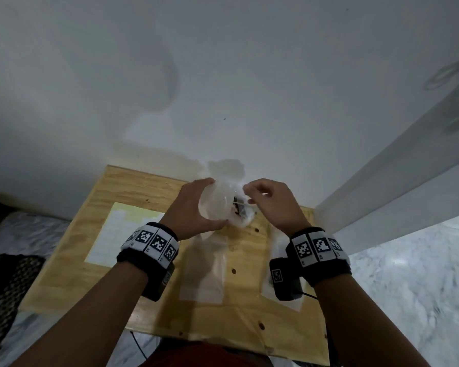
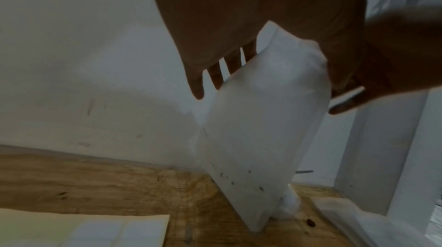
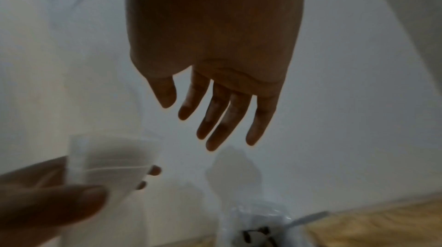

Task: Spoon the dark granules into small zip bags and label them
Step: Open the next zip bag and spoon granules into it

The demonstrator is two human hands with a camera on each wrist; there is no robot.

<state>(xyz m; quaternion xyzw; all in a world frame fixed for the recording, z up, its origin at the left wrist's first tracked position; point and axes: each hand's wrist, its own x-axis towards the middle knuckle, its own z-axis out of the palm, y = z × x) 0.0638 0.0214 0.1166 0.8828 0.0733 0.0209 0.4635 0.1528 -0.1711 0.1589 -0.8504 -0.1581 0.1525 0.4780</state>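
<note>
Left hand (image 1: 194, 207) grips a small clear zip bag (image 2: 260, 128) above the wooden table (image 1: 72, 260). Right hand (image 1: 272, 205) hovers near the bag's top; right-wrist view shows its fingers (image 3: 215, 119) loosely extended, holding nothing.

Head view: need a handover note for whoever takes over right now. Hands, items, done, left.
Left hand: grips a small zip bag raised over the table.
Right hand: by the bag's mouth, fingers relaxed, holding nothing.
Granule bag: open on the table below, spoon standing in it.
Spare zip bags and the label sheet lie flat on the table.
Done: held bag shows only a few dark specks.
Left: spoon granules in, seal, label.
</note>
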